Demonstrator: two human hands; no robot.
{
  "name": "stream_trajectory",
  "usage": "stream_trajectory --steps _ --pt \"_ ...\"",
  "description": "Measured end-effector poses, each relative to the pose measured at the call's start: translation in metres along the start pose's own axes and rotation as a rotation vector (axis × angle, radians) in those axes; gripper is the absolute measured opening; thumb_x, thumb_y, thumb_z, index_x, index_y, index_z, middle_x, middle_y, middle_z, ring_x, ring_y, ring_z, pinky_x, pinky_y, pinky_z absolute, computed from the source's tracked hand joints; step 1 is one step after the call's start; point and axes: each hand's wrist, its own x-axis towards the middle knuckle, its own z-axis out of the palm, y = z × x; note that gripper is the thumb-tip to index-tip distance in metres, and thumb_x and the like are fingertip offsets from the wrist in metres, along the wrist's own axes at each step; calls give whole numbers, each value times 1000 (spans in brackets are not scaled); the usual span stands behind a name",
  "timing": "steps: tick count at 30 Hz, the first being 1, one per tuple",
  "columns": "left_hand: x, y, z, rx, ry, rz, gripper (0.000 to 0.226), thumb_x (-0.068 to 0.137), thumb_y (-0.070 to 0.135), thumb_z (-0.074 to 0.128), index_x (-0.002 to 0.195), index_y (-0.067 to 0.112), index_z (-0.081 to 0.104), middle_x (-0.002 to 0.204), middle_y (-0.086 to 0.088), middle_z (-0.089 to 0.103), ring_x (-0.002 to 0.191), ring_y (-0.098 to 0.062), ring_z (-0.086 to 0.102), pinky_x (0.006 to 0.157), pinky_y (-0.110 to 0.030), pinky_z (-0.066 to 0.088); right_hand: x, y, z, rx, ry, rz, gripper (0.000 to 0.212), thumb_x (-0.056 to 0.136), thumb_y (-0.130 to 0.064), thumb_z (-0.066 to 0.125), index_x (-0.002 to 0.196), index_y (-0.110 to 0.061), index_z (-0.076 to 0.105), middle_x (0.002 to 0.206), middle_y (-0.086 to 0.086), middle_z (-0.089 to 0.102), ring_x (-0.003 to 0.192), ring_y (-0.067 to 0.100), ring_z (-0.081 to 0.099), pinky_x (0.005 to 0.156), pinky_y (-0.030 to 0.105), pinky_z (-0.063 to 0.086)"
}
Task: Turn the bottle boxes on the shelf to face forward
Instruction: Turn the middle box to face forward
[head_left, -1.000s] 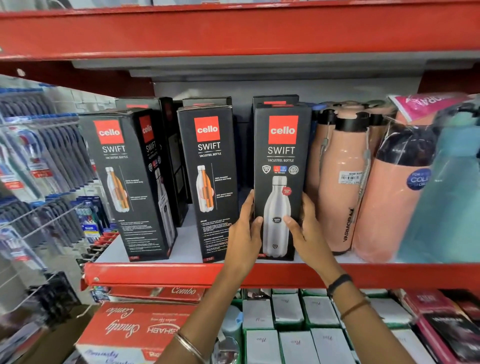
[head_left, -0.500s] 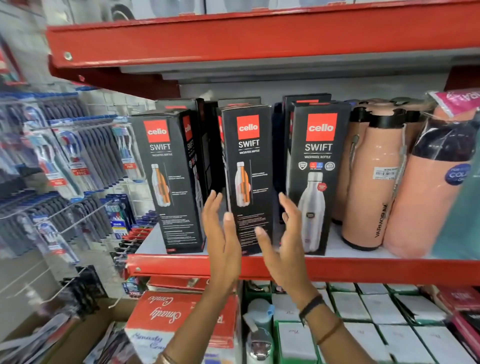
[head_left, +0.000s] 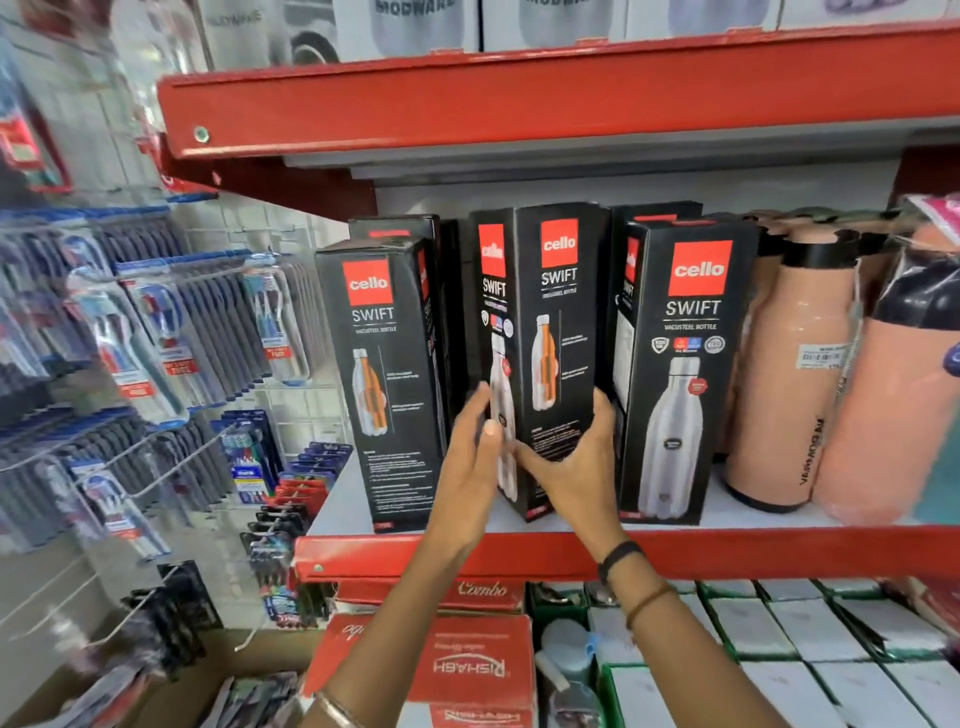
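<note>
Three black cello SWIFT bottle boxes stand in a front row on the red-edged shelf (head_left: 727, 551). The middle box (head_left: 550, 322) is turned corner-on, showing its steel-bottle face on the left and its orange-bottle face on the right. My left hand (head_left: 470, 457) presses its left face and my right hand (head_left: 576, 462) wraps its lower right side. The right box (head_left: 685, 364) shows its steel-bottle front. The left box (head_left: 382, 374) shows an orange-bottle side panel. More black boxes stand behind them.
Peach flasks (head_left: 795, 374) with black caps stand right of the boxes. Toothbrush packs (head_left: 171, 332) hang on a wire rack to the left. White boxes (head_left: 415, 21) sit on the upper shelf. Red cartons (head_left: 467, 670) and small white boxes lie below.
Both hands left the right box, moved left and closed on the middle box. That box has rotated, so its steel-bottle face now shows at the left.
</note>
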Motion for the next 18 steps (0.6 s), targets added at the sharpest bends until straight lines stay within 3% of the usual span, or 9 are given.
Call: stream_trajectory --steps 1,3,6,10,14,18 --pt "5 1 -1 46 11 15 56 97 45 34 150 29 21 157 17 21 132 18 22 109 -6 18 2 -1 -1 34 -3 -14 105 60 -33 86 143 -14 23 141 3 42 129 11 41 102 9 30" --pt "14 2 -4 87 21 16 63 99 39 37 153 23 8 160 13 10 137 8 12 114 -17 15 6 -2 -3 107 -57 -16 103 61 -39 84 142 -21 24 142 -3 43 131 10 42 111 26 34" --pt "24 4 -10 137 11 23 64 99 36 42 152 24 8 146 21 21 130 8 19 106 -16 19 14 2 -11 149 -195 -8 101 65 -43 80 144 -33 20 147 -10 40 136 7 38 113 40 34" --pt "28 -6 -13 206 47 92 55 99 14 44 149 23 22 104 33 46 85 35 44 76 2 36 20 7 -20 34 -336 -3 101 75 -54 67 149 -38 -1 161 -7 14 146 7 18 119 45 22" --pt "26 -20 -9 219 54 132 61 99 4 39 150 30 21 135 29 41 114 28 39 93 2 32 15 11 -23 -69 -387 -63 77 89 -46 48 149 -38 1 160 -9 19 144 4 25 118 43 26" --pt "20 -29 -7 177 24 126 63 98 0 35 151 29 18 126 39 39 105 37 36 88 7 28 5 23 -20 -81 -375 -80 72 92 -43 47 149 -38 3 160 -9 18 144 6 24 118 44 27"
